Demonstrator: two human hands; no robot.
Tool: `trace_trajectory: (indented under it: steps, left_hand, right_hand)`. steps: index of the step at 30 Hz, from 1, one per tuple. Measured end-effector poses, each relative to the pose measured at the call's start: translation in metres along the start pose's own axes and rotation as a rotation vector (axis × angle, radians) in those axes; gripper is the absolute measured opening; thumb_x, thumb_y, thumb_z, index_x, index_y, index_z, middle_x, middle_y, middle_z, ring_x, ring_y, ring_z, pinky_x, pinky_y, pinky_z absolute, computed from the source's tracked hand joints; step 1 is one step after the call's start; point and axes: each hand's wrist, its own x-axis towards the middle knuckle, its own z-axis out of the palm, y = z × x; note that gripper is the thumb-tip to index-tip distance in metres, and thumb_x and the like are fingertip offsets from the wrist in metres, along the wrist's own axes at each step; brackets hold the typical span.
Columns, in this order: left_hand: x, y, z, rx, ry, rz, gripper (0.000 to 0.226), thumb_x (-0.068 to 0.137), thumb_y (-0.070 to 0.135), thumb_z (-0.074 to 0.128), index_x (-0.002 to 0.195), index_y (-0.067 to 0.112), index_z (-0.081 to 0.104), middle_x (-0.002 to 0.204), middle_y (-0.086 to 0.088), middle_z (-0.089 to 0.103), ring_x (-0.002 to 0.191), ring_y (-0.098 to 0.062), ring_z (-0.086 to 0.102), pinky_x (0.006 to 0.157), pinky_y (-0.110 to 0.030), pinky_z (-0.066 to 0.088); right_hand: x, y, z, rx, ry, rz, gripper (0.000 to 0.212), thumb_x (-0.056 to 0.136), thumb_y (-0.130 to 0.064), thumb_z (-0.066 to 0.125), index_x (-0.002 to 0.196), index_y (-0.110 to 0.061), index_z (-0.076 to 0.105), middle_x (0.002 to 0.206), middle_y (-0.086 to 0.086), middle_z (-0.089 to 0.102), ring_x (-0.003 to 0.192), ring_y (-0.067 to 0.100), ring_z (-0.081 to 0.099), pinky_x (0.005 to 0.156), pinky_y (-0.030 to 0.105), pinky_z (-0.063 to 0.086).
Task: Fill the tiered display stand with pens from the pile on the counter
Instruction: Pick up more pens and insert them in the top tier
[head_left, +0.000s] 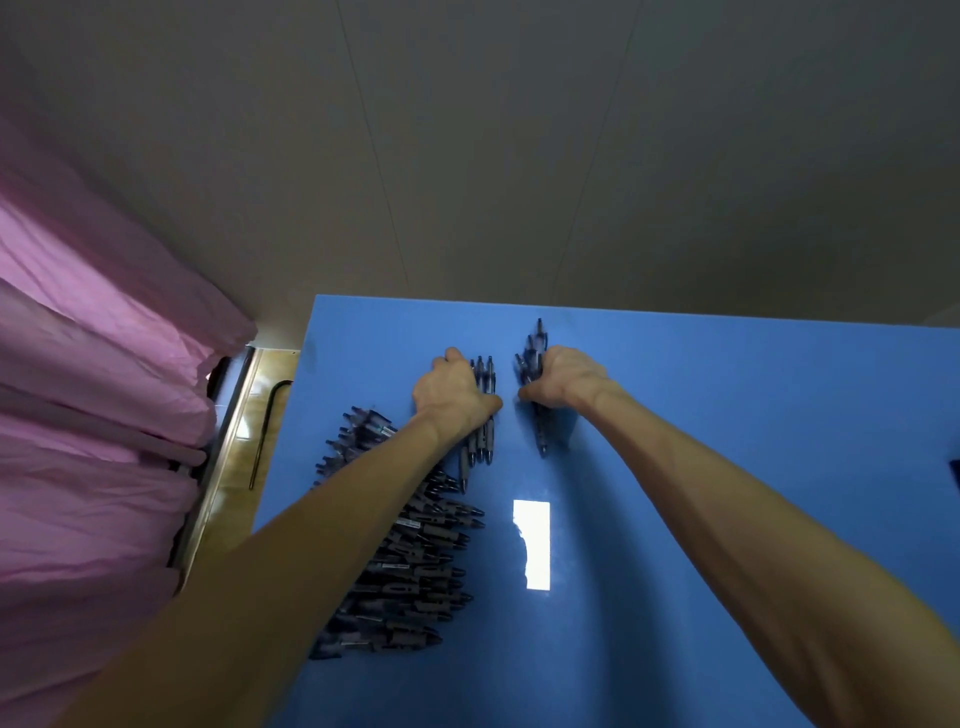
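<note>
A long pile of dark pens (410, 551) lies on the blue counter (675, 467), under and beside my left forearm. My left hand (452, 395) grips a bunch of several pens (483, 415), their tips pointing toward me. My right hand (563, 376) grips a second bunch of pens (537, 358), which sticks out beyond my fist at both ends. The two fists are side by side, a small gap apart, near the far part of the counter. No tiered display stand is in view.
A pink curtain (93, 415) hangs at the left. Between it and the counter runs a wooden strip with a dark bent rod (262, 431). A grey wall (519, 156) rises behind the counter. A dark object (955, 470) peeks in at the right edge.
</note>
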Motion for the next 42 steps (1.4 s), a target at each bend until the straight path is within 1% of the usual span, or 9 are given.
trace_trajectory:
  steps: [7, 14, 18, 21, 24, 30, 33, 36, 42]
  left_hand:
    - [-0.013, 0.030, 0.037, 0.067, 0.040, 0.145, 0.049, 0.096, 0.026, 0.062, 0.131, 0.001, 0.039, 0.134, -0.018, 0.046, 0.122, -0.035, 0.049, 0.092, -0.041, 0.047]
    - [-0.009, 0.023, 0.031, -0.104, 0.068, 0.168, 0.023, 0.101, 0.011, 0.045, 0.122, 0.000, 0.041, 0.122, -0.019, 0.052, 0.108, -0.038, 0.054, 0.084, -0.045, 0.044]
    - [-0.007, 0.022, 0.011, -0.379, -0.078, 0.072, 0.024, 0.104, 0.013, 0.041, 0.124, 0.003, 0.032, 0.097, -0.011, 0.051, 0.083, -0.029, 0.052, 0.072, -0.041, 0.044]
    - [-0.013, 0.018, 0.004, -0.588, -0.124, 0.064, 0.022, 0.106, 0.014, 0.048, 0.123, 0.007, 0.036, 0.103, -0.011, 0.062, 0.095, -0.028, 0.066, 0.084, -0.045, 0.054]
    - [-0.024, 0.015, -0.003, -0.760, -0.103, 0.079, 0.014, 0.105, 0.009, 0.052, 0.112, 0.011, 0.040, 0.098, -0.006, 0.060, 0.102, -0.029, 0.070, 0.093, -0.050, 0.057]
    - [-0.058, 0.016, -0.029, -0.808, -0.072, 0.223, 0.016, 0.104, 0.004, 0.052, 0.102, 0.016, 0.043, 0.102, -0.007, 0.057, 0.091, -0.020, 0.066, 0.086, -0.041, 0.056]
    - [-0.080, 0.021, -0.049, -0.818, -0.026, 0.277, 0.014, 0.104, 0.002, 0.050, 0.113, 0.011, 0.043, 0.100, -0.006, 0.056, 0.090, -0.019, 0.063, 0.076, -0.030, 0.056]
    - [-0.108, 0.028, -0.068, -0.862, 0.004, 0.323, 0.021, 0.104, -0.001, 0.050, 0.120, 0.009, 0.041, 0.101, -0.007, 0.055, 0.090, -0.018, 0.063, 0.061, -0.019, 0.054]
    - [-0.163, 0.063, -0.081, -0.818, -0.056, 0.481, 0.033, 0.099, -0.011, 0.045, 0.128, 0.004, 0.044, 0.098, -0.007, 0.058, 0.090, -0.018, 0.065, 0.072, -0.025, 0.057]
  right_hand:
    - [-0.003, 0.025, 0.007, 0.135, -0.038, -0.070, 0.031, 0.089, -0.038, 0.063, 0.071, -0.018, 0.047, 0.071, 0.000, 0.053, 0.076, 0.024, 0.054, 0.063, 0.030, 0.038]
    - [-0.017, 0.053, 0.023, 0.297, 0.043, -0.136, 0.032, 0.092, -0.033, 0.057, 0.067, -0.017, 0.046, 0.066, 0.001, 0.055, 0.070, 0.027, 0.054, 0.060, 0.033, 0.039]
    - [-0.027, 0.063, 0.027, 0.350, 0.131, -0.160, 0.028, 0.093, -0.036, 0.055, 0.077, -0.012, 0.053, 0.074, 0.004, 0.063, 0.075, 0.029, 0.059, 0.064, 0.036, 0.046]
    - [-0.034, 0.069, 0.028, 0.437, 0.166, -0.172, 0.033, 0.097, -0.040, 0.053, 0.087, -0.009, 0.058, 0.082, 0.005, 0.067, 0.080, 0.028, 0.062, 0.073, 0.039, 0.051]
    - [-0.042, 0.074, 0.031, 0.520, 0.164, -0.172, 0.032, 0.102, -0.036, 0.053, 0.078, -0.015, 0.052, 0.077, 0.000, 0.061, 0.077, 0.025, 0.057, 0.071, 0.037, 0.046]
    - [-0.075, 0.078, 0.033, 0.603, 0.220, -0.161, 0.027, 0.105, -0.031, 0.049, 0.079, -0.020, 0.046, 0.083, 0.000, 0.060, 0.082, 0.025, 0.054, 0.073, 0.034, 0.040]
    - [-0.102, 0.080, 0.025, 0.656, 0.275, -0.177, 0.024, 0.105, -0.031, 0.048, 0.086, -0.017, 0.050, 0.091, 0.005, 0.065, 0.086, 0.027, 0.059, 0.078, 0.038, 0.047]
    - [-0.138, 0.085, 0.011, 0.706, 0.369, -0.166, 0.025, 0.102, -0.027, 0.050, 0.080, -0.015, 0.047, 0.078, 0.002, 0.057, 0.076, 0.023, 0.052, 0.071, 0.037, 0.042]
    - [-0.225, 0.116, 0.000, 0.968, 0.523, -0.137, 0.025, 0.097, -0.026, 0.056, 0.077, -0.013, 0.050, 0.068, 0.005, 0.048, 0.064, 0.020, 0.043, 0.063, 0.032, 0.037]
